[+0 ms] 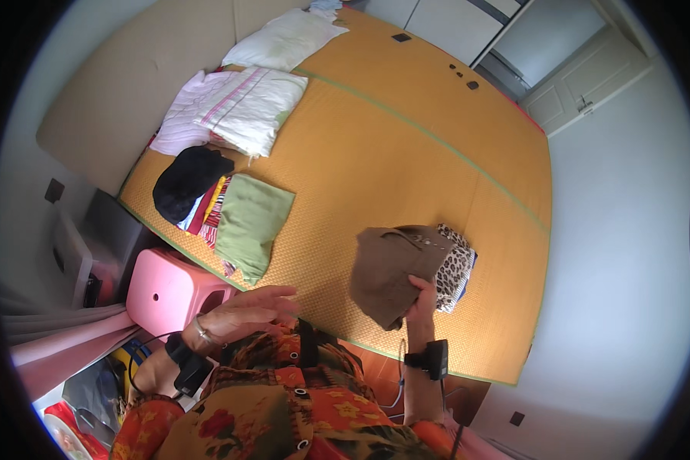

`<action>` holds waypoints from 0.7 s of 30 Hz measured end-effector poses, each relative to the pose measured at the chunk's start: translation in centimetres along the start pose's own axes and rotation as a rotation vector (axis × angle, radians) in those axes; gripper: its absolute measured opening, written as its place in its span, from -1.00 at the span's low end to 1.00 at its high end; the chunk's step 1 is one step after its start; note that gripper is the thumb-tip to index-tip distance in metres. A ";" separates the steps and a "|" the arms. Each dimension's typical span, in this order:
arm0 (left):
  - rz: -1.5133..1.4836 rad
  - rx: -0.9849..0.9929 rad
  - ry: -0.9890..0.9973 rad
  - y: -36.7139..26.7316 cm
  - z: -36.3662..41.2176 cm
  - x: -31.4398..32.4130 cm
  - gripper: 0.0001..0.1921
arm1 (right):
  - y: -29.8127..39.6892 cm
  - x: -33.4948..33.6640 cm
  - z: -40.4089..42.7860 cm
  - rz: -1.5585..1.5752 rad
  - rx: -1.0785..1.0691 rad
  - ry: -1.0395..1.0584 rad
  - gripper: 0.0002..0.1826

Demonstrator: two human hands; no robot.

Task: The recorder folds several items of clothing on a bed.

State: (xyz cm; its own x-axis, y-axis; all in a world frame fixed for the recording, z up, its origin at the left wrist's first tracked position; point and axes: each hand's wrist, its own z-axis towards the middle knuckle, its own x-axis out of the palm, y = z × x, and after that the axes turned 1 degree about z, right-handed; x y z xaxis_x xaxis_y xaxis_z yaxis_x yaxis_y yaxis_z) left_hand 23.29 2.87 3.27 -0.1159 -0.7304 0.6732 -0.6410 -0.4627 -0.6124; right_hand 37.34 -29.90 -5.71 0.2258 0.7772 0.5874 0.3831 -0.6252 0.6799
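Folded brown cloth, seemingly a garment (399,267), is gripped at its near right edge by my right hand (422,299). It partly covers a small stack whose leopard-print garment (455,267) shows at the right. Striped and blue cloth peeks out beneath the print. My left hand (253,313) hovers near the bed's front edge with fingers apart and nothing in it. Beyond that hand lies a folded green garment (253,224), beside a row of red, yellow and striped folded clothes. A black garment (190,181) rests at the far end of that row.
A woven mat (351,161) covers the bed. Pillows (253,109) lie along the padded headboard (144,75). A pink plastic stool (164,290) stands at the left bedside. Small dark objects (472,85) sit near the far edge. A cable hangs by my right forearm.
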 end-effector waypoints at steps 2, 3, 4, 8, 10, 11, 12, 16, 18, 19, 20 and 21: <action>-0.127 0.043 -0.041 1.0 0.9 0.7 -0.43 | 2.3 -3.3 2.2 0.013 -0.053 -0.034 -0.33; -0.124 0.037 -0.046 1.2 1.4 1.2 -0.43 | 3.4 -4.4 3.0 0.015 -0.109 -0.070 -0.31; -0.123 0.029 -0.073 1.5 1.9 1.7 -0.43 | 4.6 -5.5 3.7 0.018 -0.114 -0.091 -0.28; -0.130 0.038 -0.097 2.6 4.1 3.3 -0.41 | 8.6 -9.1 6.3 0.037 -0.107 -0.140 -0.27; -0.126 0.050 -0.116 2.5 4.6 4.7 -0.41 | 9.5 -11.1 8.0 0.014 -0.120 -0.124 -0.29; -0.121 0.061 -0.121 2.5 4.8 5.3 -0.41 | 9.9 -12.0 8.7 -0.012 -0.148 -0.113 -0.32; -0.125 0.060 -0.128 2.8 5.3 5.5 -0.41 | 10.4 -13.4 9.5 -0.013 -0.140 -0.112 -0.32; -0.136 0.069 -0.215 3.3 5.5 7.0 -0.42 | 11.1 -17.8 11.7 -0.087 -0.135 -0.078 -0.32; -0.135 0.073 -0.227 3.2 5.8 7.9 -0.42 | 10.8 -22.4 12.7 -0.229 -0.153 -0.347 -0.37; -0.129 0.046 -0.240 3.1 6.2 8.2 -0.43 | 10.2 -25.8 13.2 -0.287 -0.138 -0.524 -0.40; -0.131 0.025 -0.279 3.4 6.1 8.2 -0.43 | 9.7 -26.1 12.7 -0.230 -0.109 -0.643 -0.51; -0.136 0.033 -0.302 3.5 6.0 8.3 -0.43 | 9.5 -26.3 12.2 -0.173 -0.081 -0.760 -0.61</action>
State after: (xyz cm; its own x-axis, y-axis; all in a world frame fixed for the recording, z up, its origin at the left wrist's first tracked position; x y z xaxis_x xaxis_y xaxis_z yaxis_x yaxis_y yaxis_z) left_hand 24.65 -7.87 4.20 0.2023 -0.7748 0.5990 -0.6095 -0.5784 -0.5422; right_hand 45.93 -55.36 -20.05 0.7313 0.6815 0.0282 0.4090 -0.4713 0.7814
